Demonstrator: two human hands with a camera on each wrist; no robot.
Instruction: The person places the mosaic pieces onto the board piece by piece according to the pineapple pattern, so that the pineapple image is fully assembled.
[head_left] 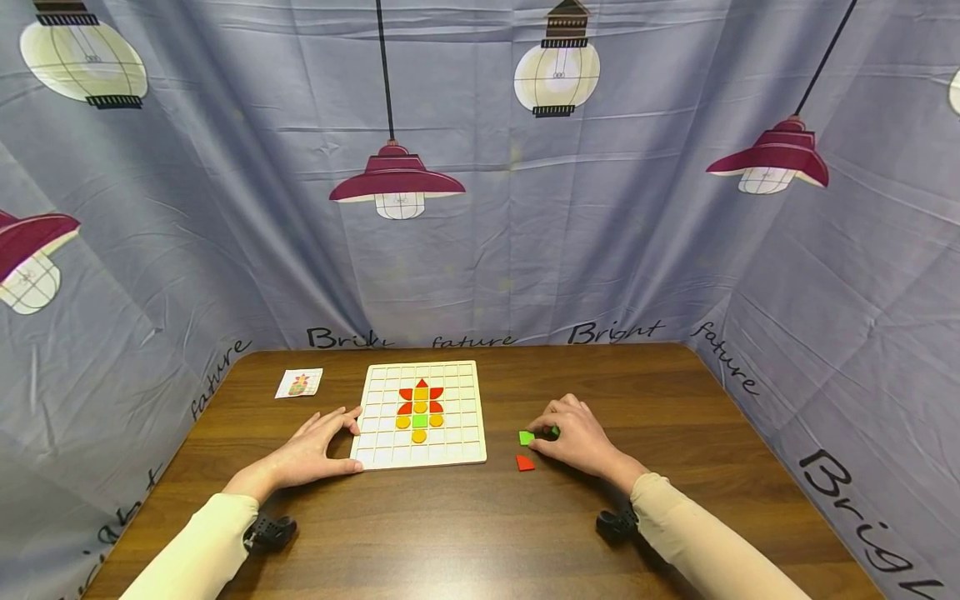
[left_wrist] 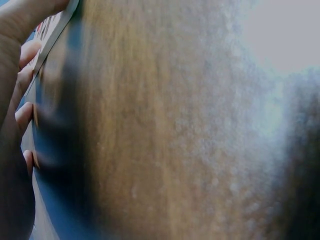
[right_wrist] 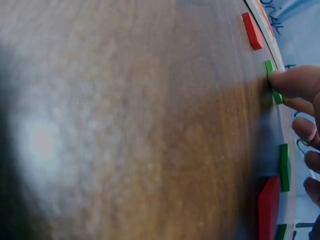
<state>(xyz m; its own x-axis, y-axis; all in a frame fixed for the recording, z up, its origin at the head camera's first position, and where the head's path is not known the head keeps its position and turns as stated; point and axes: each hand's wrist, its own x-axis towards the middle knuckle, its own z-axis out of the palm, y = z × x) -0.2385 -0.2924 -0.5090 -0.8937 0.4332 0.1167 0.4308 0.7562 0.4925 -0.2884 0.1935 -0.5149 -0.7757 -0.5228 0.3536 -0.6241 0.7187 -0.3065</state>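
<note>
On the worktop (head_left: 405,533), a green square tile (head_left: 526,437) is pinched by the right hand (head_left: 573,433); a gridded board (head_left: 463,400) is touched by the left hand (head_left: 309,452), fingers wide.

I see a glossy sheen on my brown, flat-topped wooden table (head_left: 360,525). My pale, squarish, wooden-looking board (head_left: 463,396) seems smooth, matt.

Inspected wood-grain tabletop (head_left: 420,533): dk brn, glossy. Found on it: cream grid board (head_left: 463,446), L of ctr; pic card (head_left: 298,383), farther L; red quarter-circle tile (head_left: 525,462), R of board, apart. Logged green tile (head_left: 527,437) just beyond red, w/ tabletop contact unclear. Per R wrist view, counted another red tile (right_wrist: 268,207), 2 more green tiles (right_wrist: 285,167).
</note>
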